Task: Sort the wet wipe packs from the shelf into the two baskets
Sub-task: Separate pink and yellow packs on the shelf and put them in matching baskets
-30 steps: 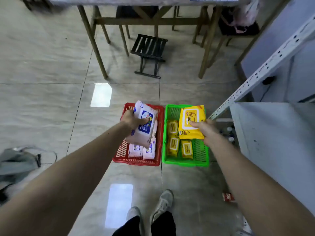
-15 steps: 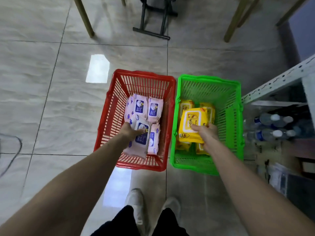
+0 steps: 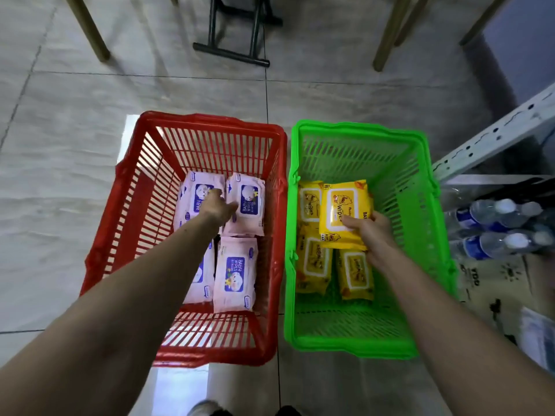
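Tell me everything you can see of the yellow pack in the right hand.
The yellow pack is a soft, glossy plastic wet wipe pack with a white-framed flap label reading "Wipes" and a cartoon figure. It lies label up, slightly tilted, inside the green basket, resting over other yellow packs below it. The right hand grips its near right corner, thumb on top.

Grey marbled floor tiles (image 3: 75,151), wooden table legs (image 3: 90,28), black folding stool base (image 3: 231,52), white perforated shelf upright (image 3: 492,136), glare patches
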The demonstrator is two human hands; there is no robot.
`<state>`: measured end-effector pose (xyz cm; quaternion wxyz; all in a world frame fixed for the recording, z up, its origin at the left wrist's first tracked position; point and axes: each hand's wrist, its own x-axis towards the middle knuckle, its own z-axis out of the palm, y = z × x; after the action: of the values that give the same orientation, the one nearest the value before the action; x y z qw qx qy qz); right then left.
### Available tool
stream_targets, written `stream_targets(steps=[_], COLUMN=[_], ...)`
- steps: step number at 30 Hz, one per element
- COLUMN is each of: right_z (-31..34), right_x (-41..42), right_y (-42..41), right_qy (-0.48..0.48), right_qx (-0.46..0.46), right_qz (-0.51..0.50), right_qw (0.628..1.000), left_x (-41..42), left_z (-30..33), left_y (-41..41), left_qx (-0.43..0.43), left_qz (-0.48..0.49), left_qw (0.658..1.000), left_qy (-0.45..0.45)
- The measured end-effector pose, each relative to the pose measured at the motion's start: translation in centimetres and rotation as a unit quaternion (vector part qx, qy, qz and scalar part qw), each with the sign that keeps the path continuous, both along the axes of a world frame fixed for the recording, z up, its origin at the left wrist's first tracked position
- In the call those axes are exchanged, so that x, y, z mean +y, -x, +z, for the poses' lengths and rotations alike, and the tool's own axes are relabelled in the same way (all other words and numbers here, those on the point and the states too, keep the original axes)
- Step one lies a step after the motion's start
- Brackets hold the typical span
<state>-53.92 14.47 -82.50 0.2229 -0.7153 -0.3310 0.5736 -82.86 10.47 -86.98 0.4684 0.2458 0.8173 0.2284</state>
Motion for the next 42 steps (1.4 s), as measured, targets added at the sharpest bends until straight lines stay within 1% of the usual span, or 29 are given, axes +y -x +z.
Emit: stream_targets(steps=[4,8,11,15,19,22,24,26,28,30,33,36,39,42], right_z=[-1.9,-3.6,-4.5,-5.9,-7.5,-8.6,-9.0,-9.1,-9.0,-9.1,-9.8,-9.6,-7.1,-1.2], right_x=[-0.6,-1.1,-1.2,-2.3,-3.6,-4.5,-5.0,-5.1,-5.0,-4.6,-4.1,-3.9,-4.0,-5.3], right_y=[-1.0,-1.2,-0.8,-0.5,-1.1,-1.2,-1.3,-2.3,-4.2,-6.6,-8.8,-9.1,-9.2,-9.3], right_qy=[0.020,0.049,0.066,0.074,0.096,0.104,0.092,0.074,0.068,0.068,0.075,0.077,0.070,0.086], right_qx=[-0.013,-0.040,-0.039,-0.050,-0.025,-0.009,-0.005,-0.009,-0.033,-0.076,-0.132,-0.187,-0.221,-0.238], right_qz=[-0.027,-0.067,-0.063,-0.031,0.007,0.033,0.015,-0.035,-0.080,-0.096,-0.057,-0.027,-0.018,-0.015], right_qw=[0.999,0.996,0.995,0.996,0.995,0.994,0.996,0.997,0.994,0.990,0.987,0.979,0.973,0.967], left_x=[-0.1,0.0,-0.1,-0.5,-1.3,-1.8,-1.9,-1.9,-1.9,-1.6,-1.0,-0.8,-1.5,-2.8], left_z=[-0.3,0.4,0.7,0.1,-1.1,-1.7,-1.9,-1.8,-1.7,-1.6,-1.3,0.0,3.3,9.0], left_y=[-1.0,-2.4,-3.3,-4.0,-4.2,-4.2,-4.3,-4.3,-4.2,-4.1,-4.3,-4.7,-5.0,-5.9], left_qx=[-0.008,0.022,0.048,0.057,0.037,0.041,0.046,0.048,0.041,0.035,0.034,0.044,0.059,0.071], left_qz=[-0.022,-0.085,-0.120,-0.125,-0.130,-0.130,-0.130,-0.131,-0.126,-0.118,-0.116,-0.134,-0.150,-0.169], left_qw=[0.999,0.995,0.990,0.989,0.990,0.990,0.990,0.990,0.991,0.992,0.993,0.990,0.987,0.983], left_qy=[-0.030,-0.046,-0.053,-0.048,-0.035,-0.032,-0.029,-0.024,-0.021,-0.019,-0.017,-0.012,-0.002,0.012])
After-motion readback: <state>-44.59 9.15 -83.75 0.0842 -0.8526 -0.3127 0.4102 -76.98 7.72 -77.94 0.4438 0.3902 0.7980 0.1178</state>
